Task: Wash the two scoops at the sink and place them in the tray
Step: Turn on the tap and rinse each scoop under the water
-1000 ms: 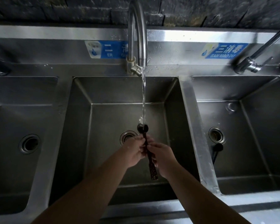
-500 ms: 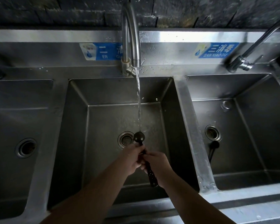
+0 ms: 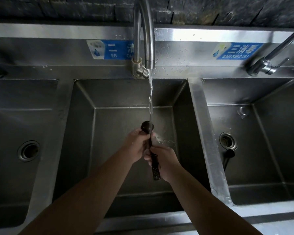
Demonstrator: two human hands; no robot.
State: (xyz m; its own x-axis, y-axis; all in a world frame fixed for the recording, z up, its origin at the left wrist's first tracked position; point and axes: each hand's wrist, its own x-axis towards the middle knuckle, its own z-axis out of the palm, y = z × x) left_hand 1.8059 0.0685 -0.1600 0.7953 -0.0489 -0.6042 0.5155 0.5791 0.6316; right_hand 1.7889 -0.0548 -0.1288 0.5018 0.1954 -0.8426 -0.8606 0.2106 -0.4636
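Compared with half a second ago, the dark scoop [image 3: 147, 126] has come back up into the water stream [image 3: 150, 97] falling from the faucet [image 3: 144, 31], its bowl now right under the flow where earlier it sat just beside it. The scoop is over the middle sink [image 3: 85, 133], long axis running away from the person, bowl toward the faucet and perforated handle end pointing back (slightly right). The left hand [image 3: 137, 145] is curled around the neck just below the bowl and the right hand [image 3: 163, 160] wraps the handle nearer the person, while a second scoop [image 3: 227, 158] lies in the basin right of the faucet, by its drain [image 3: 227, 140].
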